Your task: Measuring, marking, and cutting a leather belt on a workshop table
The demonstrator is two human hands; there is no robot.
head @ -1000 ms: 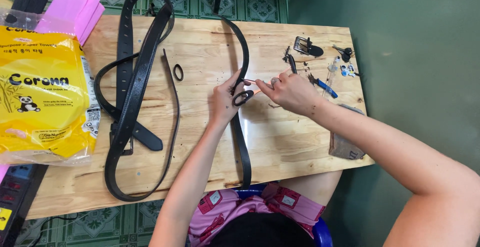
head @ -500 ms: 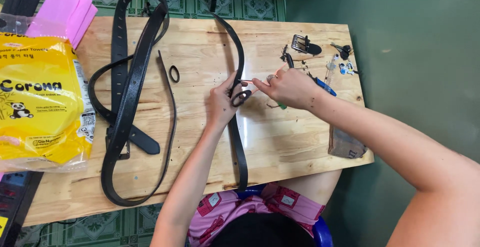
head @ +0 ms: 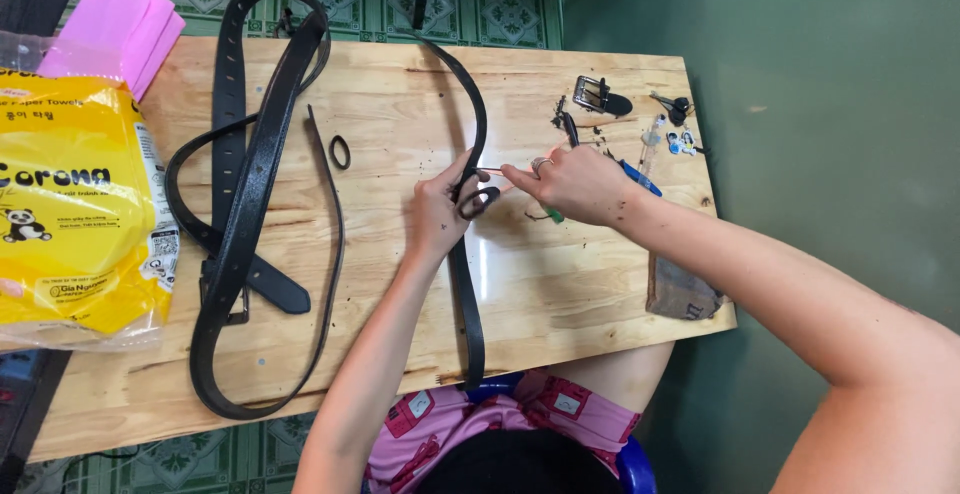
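Both hands have barely shifted since a moment ago, staying together over the black belt at mid-table.

Left hand (head: 437, 216) pinches a small black loop (head: 478, 202) against the belt (head: 466, 284), which runs from the table's far edge to its near edge. Right hand (head: 572, 184) pinches a thin reddish tool (head: 497, 169) whose tip touches the loop. More belts (head: 245, 204) lie coiled to the left beside a yellow package (head: 70, 214); a buckle (head: 598, 99) sits on the wooden table (head: 400, 94) beyond the right hand.
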